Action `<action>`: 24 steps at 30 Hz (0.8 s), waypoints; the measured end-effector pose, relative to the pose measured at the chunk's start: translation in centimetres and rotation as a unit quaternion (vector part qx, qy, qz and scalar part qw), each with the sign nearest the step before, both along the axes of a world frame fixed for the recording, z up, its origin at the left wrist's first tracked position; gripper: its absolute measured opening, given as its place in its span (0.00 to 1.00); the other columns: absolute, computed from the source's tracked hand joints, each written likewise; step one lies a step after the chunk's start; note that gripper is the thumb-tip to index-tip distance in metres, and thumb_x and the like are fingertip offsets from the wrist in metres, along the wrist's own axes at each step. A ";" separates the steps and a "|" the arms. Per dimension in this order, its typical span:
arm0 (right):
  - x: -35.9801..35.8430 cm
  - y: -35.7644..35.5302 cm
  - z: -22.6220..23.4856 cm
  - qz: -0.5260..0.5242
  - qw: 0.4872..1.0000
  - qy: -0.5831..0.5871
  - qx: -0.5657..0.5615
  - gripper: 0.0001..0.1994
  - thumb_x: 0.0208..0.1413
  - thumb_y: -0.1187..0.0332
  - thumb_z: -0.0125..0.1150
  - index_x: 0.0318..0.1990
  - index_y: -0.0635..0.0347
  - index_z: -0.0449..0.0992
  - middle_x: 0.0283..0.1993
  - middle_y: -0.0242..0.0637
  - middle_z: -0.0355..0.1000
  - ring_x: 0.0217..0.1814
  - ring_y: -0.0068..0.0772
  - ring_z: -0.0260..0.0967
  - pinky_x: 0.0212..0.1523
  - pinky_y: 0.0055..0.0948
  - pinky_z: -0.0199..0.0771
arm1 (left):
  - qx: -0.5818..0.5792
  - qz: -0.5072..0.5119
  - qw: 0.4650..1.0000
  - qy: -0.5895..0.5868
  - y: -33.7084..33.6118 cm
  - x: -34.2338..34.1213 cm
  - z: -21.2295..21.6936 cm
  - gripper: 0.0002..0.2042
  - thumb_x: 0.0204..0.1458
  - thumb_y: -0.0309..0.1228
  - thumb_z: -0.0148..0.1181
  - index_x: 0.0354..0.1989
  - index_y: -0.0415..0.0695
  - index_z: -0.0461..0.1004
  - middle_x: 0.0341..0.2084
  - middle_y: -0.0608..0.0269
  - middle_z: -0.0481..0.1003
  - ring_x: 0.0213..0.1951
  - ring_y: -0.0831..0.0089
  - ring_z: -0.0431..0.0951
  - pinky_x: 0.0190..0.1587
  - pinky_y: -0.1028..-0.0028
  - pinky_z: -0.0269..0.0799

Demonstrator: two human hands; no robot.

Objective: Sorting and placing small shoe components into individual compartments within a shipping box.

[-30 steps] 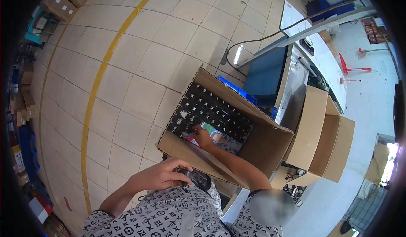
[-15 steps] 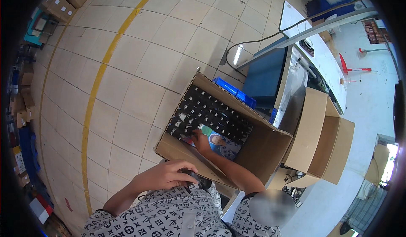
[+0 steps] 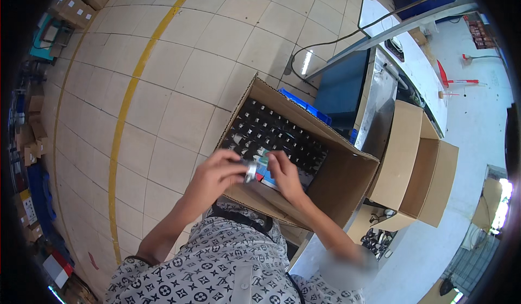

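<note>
**Left hand (image 3: pixel 214 175) grips a small silver-white part (image 3: pixel 251 172) over an open cardboard box (image 3: pixel 339 192); right hand (image 3: pixel 285 178) close beside it**

A view looking down past a person's white patterned shirt (image 3: pixel 201 274) and black belt (image 3: pixel 239 216). Both bare forearms reach up from the lower edge toward the open corrugated box, which sits at an angle in front of the body.

The left hand overlaps the near left edge of the box. Its thumb and fingers are closed together on the silver-white part, which sticks out past the fingertips toward the right hand. Motion blur hides its exact shape.

The right hand is just to the right of that part, its forearm crossing the near side of the box. Its thumb and forefinger are bent and close to each other; whether they pinch anything cannot be told. Just beside these fingers, partly covered by the hands, shows a colourful printed sheet (image 3: pixel 262 174) in blue, red and green.

Deeper in the box lie rows of black parts (image 3: pixel 274 133) with silvery-white tips, set out in a regular pattern.

Just behind the box is a blue plastic crate (image 3: pixel 309 107). To the right, a second open cardboard box (image 3: pixel 420 176) stands near a metal-topped workbench (image 3: pixel 380 81), with a cluster of black and silvery pieces (image 3: pixel 378 241) below it. Pale floor tiles (image 3: pixel 182 103) spread out to the left, crossed by a curving yellow line (image 3: pixel 127 97).
</note>
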State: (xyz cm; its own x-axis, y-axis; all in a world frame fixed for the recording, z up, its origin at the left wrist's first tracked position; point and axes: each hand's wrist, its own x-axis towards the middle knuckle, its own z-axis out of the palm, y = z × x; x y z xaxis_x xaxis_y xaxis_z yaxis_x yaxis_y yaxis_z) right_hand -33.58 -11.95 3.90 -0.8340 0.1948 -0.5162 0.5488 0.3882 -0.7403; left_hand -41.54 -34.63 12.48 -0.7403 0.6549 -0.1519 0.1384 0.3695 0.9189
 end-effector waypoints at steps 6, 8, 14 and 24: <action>-1.8 -1.9 9.7 0.007 0.984 0.173 -0.034 0.10 0.60 0.70 0.60 0.46 0.66 0.72 0.32 0.42 0.76 0.35 0.28 0.75 0.32 0.25 0.75 | 0.093 -0.028 0.990 -0.105 4.4 -3.4 0.4 0.31 0.51 0.14 0.57 0.66 0.49 0.63 0.50 0.54 0.72 0.45 0.66 0.77 0.47 0.70 0.75; -1.6 -1.5 7.6 -0.023 0.991 0.116 -0.062 0.10 0.59 0.71 0.60 0.45 0.66 0.72 0.33 0.44 0.76 0.35 0.30 0.75 0.33 0.27 0.75 | 0.091 -0.005 0.989 -0.114 4.2 -3.4 -0.2 0.30 0.53 0.16 0.57 0.66 0.48 0.63 0.51 0.55 0.72 0.47 0.67 0.76 0.49 0.71 0.75; 3.3 -1.1 -8.7 0.130 0.991 -0.020 0.017 0.14 0.50 0.71 0.64 0.44 0.64 0.75 0.37 0.49 0.78 0.40 0.43 0.78 0.41 0.35 0.77 | 0.067 0.068 0.994 -0.047 1.6 -4.2 1.4 0.22 0.56 0.20 0.57 0.60 0.39 0.67 0.53 0.53 0.73 0.50 0.68 0.76 0.53 0.72 0.71; 1.9 -7.2 -17.7 0.133 0.989 -0.034 0.060 0.15 0.53 0.64 0.62 0.43 0.64 0.71 0.36 0.55 0.76 0.42 0.59 0.75 0.41 0.50 0.75 | 0.119 0.164 0.975 0.089 -1.9 0.2 3.2 0.14 0.51 0.11 0.51 0.42 0.38 0.78 0.41 0.55 0.78 0.43 0.63 0.79 0.45 0.71 0.74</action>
State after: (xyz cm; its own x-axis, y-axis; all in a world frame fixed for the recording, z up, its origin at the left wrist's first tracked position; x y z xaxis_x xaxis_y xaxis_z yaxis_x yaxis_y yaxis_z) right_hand -31.65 -19.12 -13.77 -0.8287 0.0361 -0.5586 0.4619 0.6078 -0.6459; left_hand -41.37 -36.50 15.66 -0.9167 0.3794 0.1254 0.2138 0.2007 0.9560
